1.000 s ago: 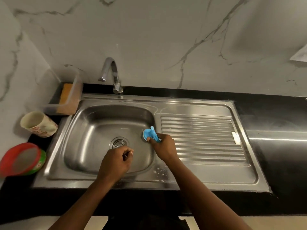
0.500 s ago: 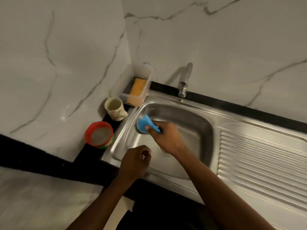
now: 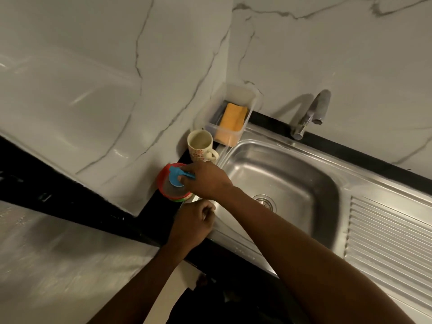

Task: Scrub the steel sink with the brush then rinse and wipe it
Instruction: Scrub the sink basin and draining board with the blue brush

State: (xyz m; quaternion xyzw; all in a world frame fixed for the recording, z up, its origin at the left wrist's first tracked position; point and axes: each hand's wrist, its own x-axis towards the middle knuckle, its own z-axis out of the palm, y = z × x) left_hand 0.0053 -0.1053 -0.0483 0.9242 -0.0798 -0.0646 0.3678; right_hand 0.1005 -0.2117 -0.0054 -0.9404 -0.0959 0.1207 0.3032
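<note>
Right hand: it grips the blue brush by its handle.
Brush: it is not in the sink now. I hold it right over the red tub, which sits on the counter just left of the sink. I cannot tell if the brush touches the tub.
Left hand: it is curled into a fist by the sink's front left corner. I see nothing in it.
Scrub: I think this step is in the middle or just ending. The brush may be going for more soap, or it may be going away. I cannot tell which.
Sink look: the bowl shines. I see no foam and no dirt in it.
Rinse: not begun, I think. No water comes from the tap.
Wipe: not done yet. The sponge lies in its clear box behind the mug. No hand touches it.
Left to do: maybe more scrubbing, then water, then a wipe.
</note>
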